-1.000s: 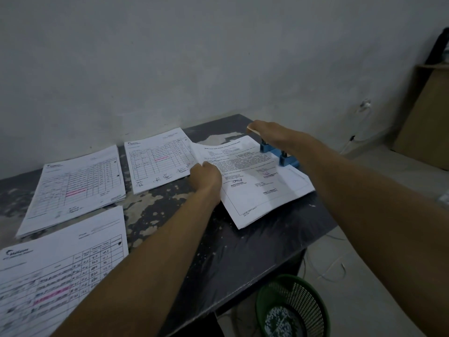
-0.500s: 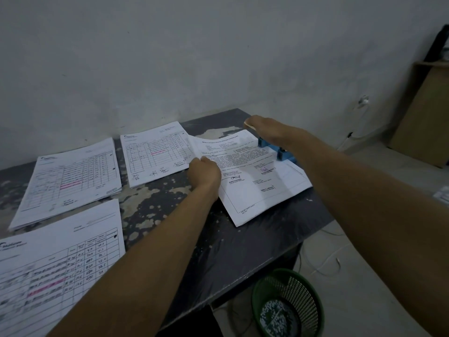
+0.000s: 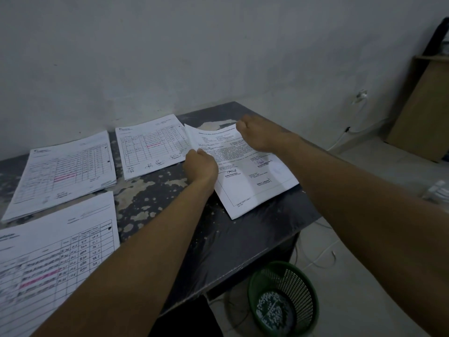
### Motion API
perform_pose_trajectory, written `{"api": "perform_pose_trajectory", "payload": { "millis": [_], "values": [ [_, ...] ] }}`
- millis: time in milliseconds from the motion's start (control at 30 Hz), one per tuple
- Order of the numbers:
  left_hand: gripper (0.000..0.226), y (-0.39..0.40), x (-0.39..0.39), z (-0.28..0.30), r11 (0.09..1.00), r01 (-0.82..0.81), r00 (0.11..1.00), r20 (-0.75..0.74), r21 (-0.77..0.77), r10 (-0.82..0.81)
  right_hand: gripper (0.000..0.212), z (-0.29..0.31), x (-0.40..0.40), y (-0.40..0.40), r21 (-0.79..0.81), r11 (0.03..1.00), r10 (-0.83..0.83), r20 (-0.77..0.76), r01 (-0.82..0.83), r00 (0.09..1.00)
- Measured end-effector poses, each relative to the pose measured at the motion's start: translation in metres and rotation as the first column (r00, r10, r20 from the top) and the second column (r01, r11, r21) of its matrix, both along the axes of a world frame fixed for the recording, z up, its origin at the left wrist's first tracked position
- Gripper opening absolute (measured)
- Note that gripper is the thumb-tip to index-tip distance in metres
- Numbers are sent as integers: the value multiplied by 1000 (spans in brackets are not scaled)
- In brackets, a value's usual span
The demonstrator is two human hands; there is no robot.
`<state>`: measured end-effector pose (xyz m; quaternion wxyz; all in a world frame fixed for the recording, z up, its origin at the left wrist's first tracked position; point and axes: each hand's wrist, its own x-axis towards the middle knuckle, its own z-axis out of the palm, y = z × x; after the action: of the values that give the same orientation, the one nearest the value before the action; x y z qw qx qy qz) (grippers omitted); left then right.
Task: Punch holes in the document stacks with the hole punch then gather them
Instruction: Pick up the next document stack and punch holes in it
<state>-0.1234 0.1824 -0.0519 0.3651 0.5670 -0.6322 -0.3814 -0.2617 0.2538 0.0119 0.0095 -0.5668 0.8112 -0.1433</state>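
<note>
On the letter stack (image 3: 245,171), both hands meet; every place below is given from that stack.
Left hand (image 3: 201,166): curled shut on the stack's left edge, knuckles up; fingers tucked under, so the exact grip on the sheets is hidden.
Right hand (image 3: 261,135): lies palm down over the stack's far right part, fingers bent over the far edge; whether it clasps anything beneath cannot be told.
Letter stack: typed page with signatures near its lower half, lying at an angle at the right end of the table (image 3: 243,242), its far left corner lifted slightly off the surface.
Hole punch: not visible; the right hand and forearm cover the stack's far right edge.
Nearest form stack (image 3: 150,145): just left of the letter stack, its right edge tucked under the lifted corner; a printed table with a pink highlighted row.
Second form stack (image 3: 64,175): further left, well apart, flat on the table.
Third form stack (image 3: 54,261): left and nearer the camera, handwritten numbers in its columns.
Table: dark top with pale worn patches to the left of the letter stack.
Green basket (image 3: 283,297): on the floor below the table's near right corner, white bits lying in its bottom.
</note>
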Motion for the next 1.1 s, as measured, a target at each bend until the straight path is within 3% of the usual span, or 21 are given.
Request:
{"api": "perform_pose_trajectory", "payload": {
  "millis": [133,300,367,467,900,1100],
  "values": [
    [35,1,0,0,1000,1,1000,17,-16,-1,14,-3,0,-3,-6,1000,5,-107,-6,994],
    [37,0,0,0,1000,9,999,34,-12,-8,6,-5,0,-3,42,999,0,-199,9,980],
    [37,1,0,1,1000,10,999,52,-10,-10,18,-12,-1,-6,86,996,12,-285,13,958],
    [38,1,-1,2,1000,6,998,69,-12,-5,44,-25,0,-8,74,994,-64,-251,86,966],
    [36,2,1,3,1000,10,998,55,7,-10,52,-27,5,-7,71,992,-86,-253,107,964],
    [38,0,1,3,999,20,999,37,25,-21,55,-41,9,-5,110,987,-70,-366,118,928]
  ]
}}
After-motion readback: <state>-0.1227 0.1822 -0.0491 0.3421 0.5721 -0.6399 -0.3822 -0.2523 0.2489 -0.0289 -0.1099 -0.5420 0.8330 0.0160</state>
